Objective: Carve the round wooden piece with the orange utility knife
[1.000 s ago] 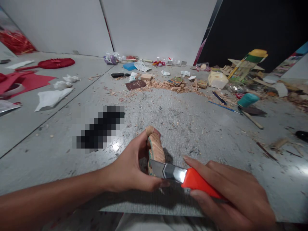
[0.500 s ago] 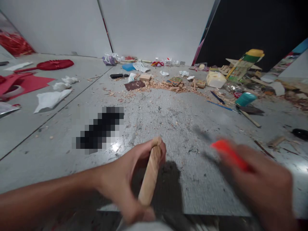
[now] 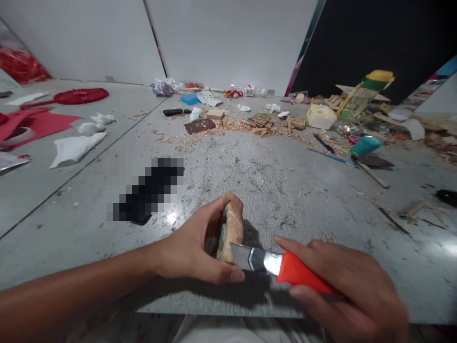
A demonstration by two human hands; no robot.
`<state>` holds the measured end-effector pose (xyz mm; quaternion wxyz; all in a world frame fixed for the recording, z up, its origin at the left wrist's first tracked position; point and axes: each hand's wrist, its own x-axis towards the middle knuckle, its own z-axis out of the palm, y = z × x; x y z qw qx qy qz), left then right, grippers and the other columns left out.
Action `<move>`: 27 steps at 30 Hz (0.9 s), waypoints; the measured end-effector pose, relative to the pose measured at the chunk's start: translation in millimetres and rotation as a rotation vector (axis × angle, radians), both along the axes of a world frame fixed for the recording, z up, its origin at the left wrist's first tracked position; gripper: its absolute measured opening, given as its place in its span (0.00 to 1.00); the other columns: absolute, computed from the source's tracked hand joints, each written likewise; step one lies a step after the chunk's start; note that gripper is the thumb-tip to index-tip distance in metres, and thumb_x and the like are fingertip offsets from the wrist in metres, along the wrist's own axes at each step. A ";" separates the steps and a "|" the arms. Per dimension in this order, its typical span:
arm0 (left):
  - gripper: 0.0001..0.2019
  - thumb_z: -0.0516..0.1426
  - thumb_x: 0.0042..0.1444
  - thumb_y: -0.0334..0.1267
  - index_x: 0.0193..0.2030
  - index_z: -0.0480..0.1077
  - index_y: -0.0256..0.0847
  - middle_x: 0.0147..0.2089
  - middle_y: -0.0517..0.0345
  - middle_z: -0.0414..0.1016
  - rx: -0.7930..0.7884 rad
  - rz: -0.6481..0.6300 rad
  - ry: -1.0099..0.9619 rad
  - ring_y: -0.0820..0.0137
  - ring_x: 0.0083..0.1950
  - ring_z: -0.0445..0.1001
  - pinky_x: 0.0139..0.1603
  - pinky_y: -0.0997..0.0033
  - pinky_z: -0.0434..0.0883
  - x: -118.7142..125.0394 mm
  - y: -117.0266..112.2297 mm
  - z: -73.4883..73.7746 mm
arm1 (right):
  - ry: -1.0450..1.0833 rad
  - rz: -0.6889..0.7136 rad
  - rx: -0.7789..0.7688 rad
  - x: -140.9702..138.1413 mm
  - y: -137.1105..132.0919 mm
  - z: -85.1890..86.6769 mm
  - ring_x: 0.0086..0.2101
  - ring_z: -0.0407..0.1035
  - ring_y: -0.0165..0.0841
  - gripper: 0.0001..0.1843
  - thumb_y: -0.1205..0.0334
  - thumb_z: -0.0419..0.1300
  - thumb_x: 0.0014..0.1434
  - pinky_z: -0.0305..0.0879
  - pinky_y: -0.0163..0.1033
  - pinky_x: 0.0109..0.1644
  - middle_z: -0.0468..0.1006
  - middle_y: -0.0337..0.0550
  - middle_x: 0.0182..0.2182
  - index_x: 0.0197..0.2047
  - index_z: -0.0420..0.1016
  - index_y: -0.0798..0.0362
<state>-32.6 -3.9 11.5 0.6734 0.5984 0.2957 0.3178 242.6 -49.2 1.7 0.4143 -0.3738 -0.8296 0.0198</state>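
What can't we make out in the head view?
Wood piece: left side and lower end hidden by the left hand and the blade of the utility knife.
Knife handle: rear covered by the right hand.
Dark object on the table: pixelated, unidentifiable.
Clutter at the far wall: too small to name.

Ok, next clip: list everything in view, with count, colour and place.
wood piece: one, tan with teal edge, near centre
utility knife: one, orange handle, blade at the wood piece
wood shavings: scattered, light brown, far centre
container: one, teal, right
tissues: several, white, left
red sheet: one, far left
cream block: one, far right
grey surface: one, beneath everything
left hand: grips the wood piece
right hand: grips the utility knife
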 end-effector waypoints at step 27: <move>0.26 0.54 0.69 0.64 0.47 0.79 0.43 0.41 0.49 0.77 -0.217 0.044 -0.274 0.55 0.43 0.72 0.49 0.55 0.74 15.3 -26.5 -14.8 | 0.098 0.060 -0.118 -21.7 1.0 -3.4 0.29 0.82 0.34 0.21 0.59 0.63 0.75 0.76 0.38 0.30 0.88 0.38 0.38 0.69 0.78 0.45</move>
